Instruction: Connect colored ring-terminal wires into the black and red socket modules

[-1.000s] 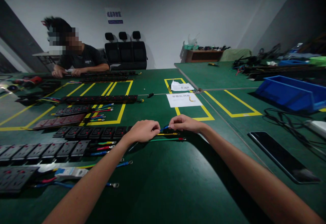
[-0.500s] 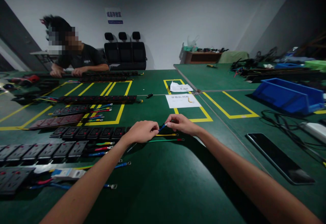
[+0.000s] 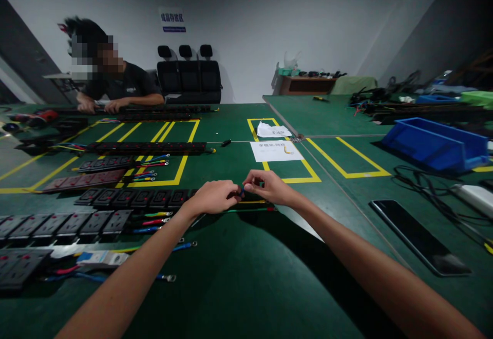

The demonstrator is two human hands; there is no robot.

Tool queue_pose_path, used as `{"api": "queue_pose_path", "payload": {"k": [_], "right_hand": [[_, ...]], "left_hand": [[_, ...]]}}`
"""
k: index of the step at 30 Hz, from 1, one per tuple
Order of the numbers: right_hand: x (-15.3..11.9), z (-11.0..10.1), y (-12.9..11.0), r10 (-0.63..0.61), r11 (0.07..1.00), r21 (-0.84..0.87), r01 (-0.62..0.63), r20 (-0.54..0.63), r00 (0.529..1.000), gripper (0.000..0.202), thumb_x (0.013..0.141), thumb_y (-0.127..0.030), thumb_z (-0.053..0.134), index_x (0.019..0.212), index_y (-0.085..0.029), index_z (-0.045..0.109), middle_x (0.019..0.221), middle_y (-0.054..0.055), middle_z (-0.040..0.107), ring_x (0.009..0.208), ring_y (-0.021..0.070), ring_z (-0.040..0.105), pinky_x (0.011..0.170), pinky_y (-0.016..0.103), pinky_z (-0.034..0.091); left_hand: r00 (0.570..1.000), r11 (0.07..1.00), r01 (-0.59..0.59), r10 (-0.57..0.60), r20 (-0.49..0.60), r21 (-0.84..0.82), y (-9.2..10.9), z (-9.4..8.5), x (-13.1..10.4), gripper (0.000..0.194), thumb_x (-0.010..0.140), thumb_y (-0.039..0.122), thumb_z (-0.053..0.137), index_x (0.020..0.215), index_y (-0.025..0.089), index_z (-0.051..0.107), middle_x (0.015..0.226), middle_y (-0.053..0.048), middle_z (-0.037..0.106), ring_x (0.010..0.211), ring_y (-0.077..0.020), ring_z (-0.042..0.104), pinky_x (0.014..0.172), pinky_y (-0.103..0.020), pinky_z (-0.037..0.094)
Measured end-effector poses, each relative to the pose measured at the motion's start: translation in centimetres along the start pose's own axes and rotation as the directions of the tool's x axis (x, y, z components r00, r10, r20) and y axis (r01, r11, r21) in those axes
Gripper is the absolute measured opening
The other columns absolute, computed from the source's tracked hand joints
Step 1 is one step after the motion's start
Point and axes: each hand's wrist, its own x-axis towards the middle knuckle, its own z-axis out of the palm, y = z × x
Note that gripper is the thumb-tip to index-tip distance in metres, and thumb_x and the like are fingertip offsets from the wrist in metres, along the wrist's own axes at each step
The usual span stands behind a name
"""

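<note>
Both hands meet over the green workbench at the right end of a black socket strip (image 3: 133,199). My left hand (image 3: 213,196) is closed round a blue wire (image 3: 242,192), a short bit of which shows between the hands. Thumb and fingertips of my right hand (image 3: 269,187) pinch the same wire near its end; the ring terminal is hidden by the fingers. Below the hands lie a yellow wire (image 3: 254,202) and a green wire (image 3: 246,210) with a red sleeve near its tip.
More socket strips (image 3: 69,227) with ring-ended wires lie to the left. A phone (image 3: 418,236), black cables (image 3: 435,195) and a blue bin (image 3: 435,144) sit at the right. Beyond my hands is a paper sheet (image 3: 273,153). A co-worker (image 3: 123,85) sits across the bench.
My right hand has shifted a little left, closer to my left hand. Less of the blue wire shows between them, and its silver end is now covered.
</note>
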Motion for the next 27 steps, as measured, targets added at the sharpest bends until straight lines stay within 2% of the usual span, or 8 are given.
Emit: {"api": "queue_pose_path", "payload": {"k": [9, 16, 22, 27], "right_hand": [[-0.1, -0.9, 0.8, 0.022, 0.999, 0.038, -0.024, 0.059, 0.998, 0.022, 0.093, -0.039, 0.063, 0.092, -0.017, 0.067, 0.085, 0.005, 0.068, 0.074, 0.0164, 0.057, 0.067, 0.029, 0.043], [0.0, -0.6, 0.6, 0.022, 1.0, 0.0, -0.022, 0.042, 0.999, 0.011, 0.091, -0.028, 0.061, 0.092, -0.018, 0.068, 0.087, 0.005, 0.071, 0.078, 0.0171, 0.06, 0.068, 0.029, 0.044], [0.1, -1.0, 0.9, 0.042, 0.998, -0.043, -0.041, 0.027, 0.999, 0.02, 0.093, -0.036, 0.062, 0.093, -0.018, 0.068, 0.08, 0.004, 0.067, 0.071, 0.0155, 0.056, 0.064, 0.028, 0.042], [-0.2, -2.5, 1.7, 0.082, 0.996, 0.006, -0.084, 0.175, 0.981, 0.032, 0.09, -0.047, 0.066, 0.093, -0.015, 0.069, 0.082, 0.005, 0.069, 0.071, 0.0155, 0.059, 0.064, 0.027, 0.045]], "left_hand": [[0.999, 0.999, -0.046, 0.046, 0.003, -0.009, -0.3, 0.0, 0.1, 0.027, 0.098, 0.036, 0.047, 0.107, 0.03, 0.071, 0.113, -0.004, 0.07, 0.1, -0.0235, 0.065, 0.077, -0.032, 0.047], [0.997, 0.998, -0.067, 0.067, 0.022, -0.018, -0.3, -0.1, 0.1, 0.026, 0.097, 0.034, 0.048, 0.107, 0.031, 0.071, 0.115, -0.003, 0.07, 0.101, -0.0229, 0.066, 0.076, -0.032, 0.045], [1.0, 0.999, -0.03, 0.03, 0.002, -0.012, 0.1, -0.3, -0.1, 0.028, 0.099, 0.036, 0.045, 0.11, 0.029, 0.07, 0.114, -0.004, 0.07, 0.098, -0.0233, 0.066, 0.076, -0.033, 0.046], [1.0, 0.999, -0.017, 0.016, -0.006, -0.031, 0.1, -0.3, 0.0, 0.033, 0.098, 0.038, 0.046, 0.119, 0.03, 0.07, 0.119, -0.004, 0.071, 0.104, -0.0243, 0.066, 0.078, -0.033, 0.047]]}}
